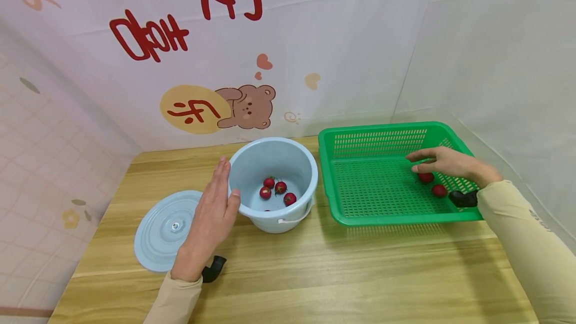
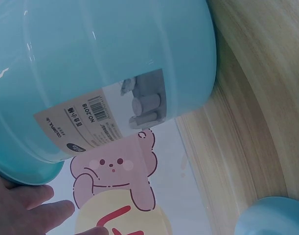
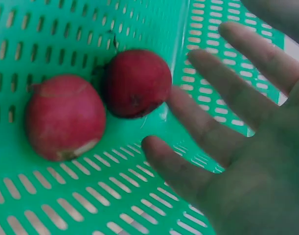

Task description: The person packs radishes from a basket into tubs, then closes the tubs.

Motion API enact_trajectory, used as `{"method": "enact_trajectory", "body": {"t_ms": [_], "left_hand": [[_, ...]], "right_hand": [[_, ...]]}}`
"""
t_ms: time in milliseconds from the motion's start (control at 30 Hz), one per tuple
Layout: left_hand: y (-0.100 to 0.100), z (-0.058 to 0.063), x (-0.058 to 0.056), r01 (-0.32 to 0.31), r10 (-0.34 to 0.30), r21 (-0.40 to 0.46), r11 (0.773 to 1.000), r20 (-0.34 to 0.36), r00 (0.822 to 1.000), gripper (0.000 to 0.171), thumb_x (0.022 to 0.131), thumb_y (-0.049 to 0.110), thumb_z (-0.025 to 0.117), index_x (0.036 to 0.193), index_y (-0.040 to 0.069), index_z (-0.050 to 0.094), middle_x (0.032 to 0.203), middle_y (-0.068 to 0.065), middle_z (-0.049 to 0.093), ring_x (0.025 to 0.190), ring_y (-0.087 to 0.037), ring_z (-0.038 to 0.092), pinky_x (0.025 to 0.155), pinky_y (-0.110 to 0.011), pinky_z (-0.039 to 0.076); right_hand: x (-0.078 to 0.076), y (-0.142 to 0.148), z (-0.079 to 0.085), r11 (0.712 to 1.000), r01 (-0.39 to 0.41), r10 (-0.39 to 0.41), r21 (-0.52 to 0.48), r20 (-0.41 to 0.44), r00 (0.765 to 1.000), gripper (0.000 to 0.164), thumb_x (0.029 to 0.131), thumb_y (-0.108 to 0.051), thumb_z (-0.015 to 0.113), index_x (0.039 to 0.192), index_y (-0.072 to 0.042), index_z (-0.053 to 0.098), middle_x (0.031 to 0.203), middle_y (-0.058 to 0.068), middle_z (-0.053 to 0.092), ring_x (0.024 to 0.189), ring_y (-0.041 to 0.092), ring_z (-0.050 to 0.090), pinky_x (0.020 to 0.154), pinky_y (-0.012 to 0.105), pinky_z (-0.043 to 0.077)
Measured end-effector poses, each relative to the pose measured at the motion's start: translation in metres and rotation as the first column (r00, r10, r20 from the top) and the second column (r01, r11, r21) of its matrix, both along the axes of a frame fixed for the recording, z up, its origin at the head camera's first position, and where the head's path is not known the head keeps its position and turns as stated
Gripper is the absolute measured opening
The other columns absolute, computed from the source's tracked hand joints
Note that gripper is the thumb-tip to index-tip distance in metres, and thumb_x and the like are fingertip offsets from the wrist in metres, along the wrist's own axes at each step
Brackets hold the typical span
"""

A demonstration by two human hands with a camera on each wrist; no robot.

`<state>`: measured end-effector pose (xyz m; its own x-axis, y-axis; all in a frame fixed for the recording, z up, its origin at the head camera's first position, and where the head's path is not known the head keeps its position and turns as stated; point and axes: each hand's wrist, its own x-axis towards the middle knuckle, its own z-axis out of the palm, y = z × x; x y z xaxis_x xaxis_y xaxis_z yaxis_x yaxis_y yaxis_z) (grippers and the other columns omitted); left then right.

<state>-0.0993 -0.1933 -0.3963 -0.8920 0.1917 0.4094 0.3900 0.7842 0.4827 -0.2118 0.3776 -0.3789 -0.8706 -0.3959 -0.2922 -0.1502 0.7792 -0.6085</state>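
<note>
A light blue bucket [image 1: 279, 221] stands on the table with several small red radishes [image 1: 280, 187] at its bottom. My left hand [image 1: 211, 214] is at the bucket's left rim, fingers straight and held together; in the left wrist view its fingers [image 2: 46, 210] show beside the rim. To the right sits a green slotted basket [image 1: 373, 184]. Inside its right end lie two red, round radishes [image 3: 65, 117], one duller with a pale scar, the other darker [image 3: 138, 84]. Over them hovers my right hand [image 1: 450, 163], its fingers spread, one fingertip right beside the darker radish.
A round blue lid [image 1: 157, 231] with a small central knob lies on the wooden table [image 1: 315, 279], left of the bucket and partly behind my left hand. A printed cloth wall [image 1: 360, 39] rises behind the bucket and basket. The bucket's white handle [image 1: 299, 216] hangs at its front.
</note>
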Motion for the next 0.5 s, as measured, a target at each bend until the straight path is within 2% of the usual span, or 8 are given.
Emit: {"method": "enact_trajectory", "body": {"t_ms": [167,367,500], "left_hand": [[-0.0002,0.0001,0.0001,0.001,-0.001,0.003,1.0,-0.006,1.0,0.064,0.109,0.025,0.045,0.163,-0.001,0.023,0.172,-0.012,0.018,0.157,-0.033,0.021,0.121,-0.061,0.027],[0.0,0.0003,0.0001,-0.002,0.002,0.001,1.0,-0.004,1.0,0.064,0.109,0.026,0.044,0.163,-0.001,0.024,0.172,-0.012,0.019,0.157,-0.033,0.021,0.122,-0.059,0.026],[0.0002,0.0007,0.0002,0.0,0.0,-0.001,1.0,-0.003,1.0,0.064,0.109,0.026,0.044,0.163,-0.002,0.024,0.171,-0.014,0.02,0.156,-0.034,0.022,0.121,-0.061,0.027]], "right_hand": [[-0.0004,0.001,-0.0025,1.0,-0.004,0.005,-0.007,0.024,1.0,0.061,0.103,-0.036,0.064,0.151,0.0,0.05,0.149,0.029,0.051,0.137,0.055,0.043,0.104,0.069,0.041],[-0.0014,0.0038,-0.0059,1.0,-0.002,0.003,-0.007,0.057,0.998,0.062,0.102,-0.031,0.066,0.151,0.002,0.048,0.146,0.031,0.053,0.125,0.044,0.06,0.103,0.063,0.047],[-0.0031,0.0076,-0.0074,1.0,-0.008,0.008,-0.011,0.035,0.999,0.059,0.1,-0.027,0.069,0.15,0.001,0.051,0.148,0.03,0.052,0.134,0.05,0.051,0.105,0.067,0.042]]}}
